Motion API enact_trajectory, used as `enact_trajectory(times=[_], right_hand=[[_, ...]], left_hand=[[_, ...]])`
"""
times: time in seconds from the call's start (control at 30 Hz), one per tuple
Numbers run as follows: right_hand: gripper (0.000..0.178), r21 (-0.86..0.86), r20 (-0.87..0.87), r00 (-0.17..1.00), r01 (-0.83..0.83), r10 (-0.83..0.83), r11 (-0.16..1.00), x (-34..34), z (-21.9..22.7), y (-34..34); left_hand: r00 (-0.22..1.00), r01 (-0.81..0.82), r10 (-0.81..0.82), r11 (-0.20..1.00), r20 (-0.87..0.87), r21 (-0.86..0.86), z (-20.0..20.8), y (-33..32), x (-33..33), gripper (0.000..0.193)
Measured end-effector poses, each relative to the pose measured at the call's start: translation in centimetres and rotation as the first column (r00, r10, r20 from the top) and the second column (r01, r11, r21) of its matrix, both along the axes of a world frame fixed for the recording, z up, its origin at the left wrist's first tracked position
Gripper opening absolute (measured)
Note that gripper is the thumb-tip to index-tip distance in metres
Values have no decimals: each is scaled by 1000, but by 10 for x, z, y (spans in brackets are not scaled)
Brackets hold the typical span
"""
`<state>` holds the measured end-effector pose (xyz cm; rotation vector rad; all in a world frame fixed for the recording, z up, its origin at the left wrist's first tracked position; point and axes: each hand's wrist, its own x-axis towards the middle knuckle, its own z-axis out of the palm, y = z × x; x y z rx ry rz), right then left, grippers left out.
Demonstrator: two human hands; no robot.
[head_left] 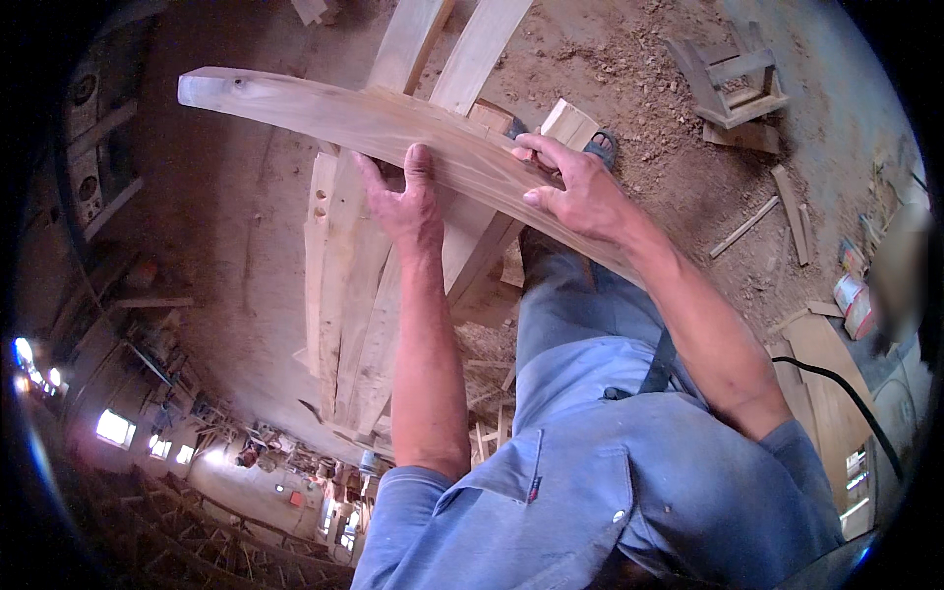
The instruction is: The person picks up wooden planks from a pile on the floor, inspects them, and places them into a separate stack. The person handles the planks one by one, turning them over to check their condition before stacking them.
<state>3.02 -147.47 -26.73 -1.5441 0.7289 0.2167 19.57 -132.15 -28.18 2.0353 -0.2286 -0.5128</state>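
Observation:
A long, slightly curved wooden plank slants across in front of me, its squared end at the far left and its other end running down toward my right forearm. With the thumb lying on its face, my left hand grips the near edge around the middle; the other fingers are mostly hidden beneath. My right hand holds the plank farther right, thumb on the near side and fingers reaching over the far edge. Under it, pale boards lie side by side, one with two round holes near its end.
Wood shavings and dust cover the floor. A small wooden frame lies at the far right, with loose sticks nearer. A white and red bucket stands at the right edge, near a black cable. My sandalled foot shows beyond the plank.

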Motion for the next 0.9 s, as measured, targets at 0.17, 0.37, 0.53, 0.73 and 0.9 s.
enact_trajectory(times=[0.17,0.37,0.53,0.73,0.9], right_hand=[[62,57,-17,999,40,-39,998,2,5,-1],[61,74,40,994,103,-106,992,0,7,2],[58,-21,89,982,167,-164,986,-5,28,3],[48,-146,125,984,144,-126,979,-18,35,-10],[36,-225,211,970,170,-122,959,-4,58,-11]], left_hand=[[1000,16,-16,1000,26,16,-4,4,2,76],[998,-8,-3,989,-70,-145,13,-9,0,79],[996,-62,48,981,79,184,22,-11,-1,89],[841,-38,-241,868,485,496,46,-15,-22,82],[809,294,-509,784,294,547,76,-16,-74,71]])
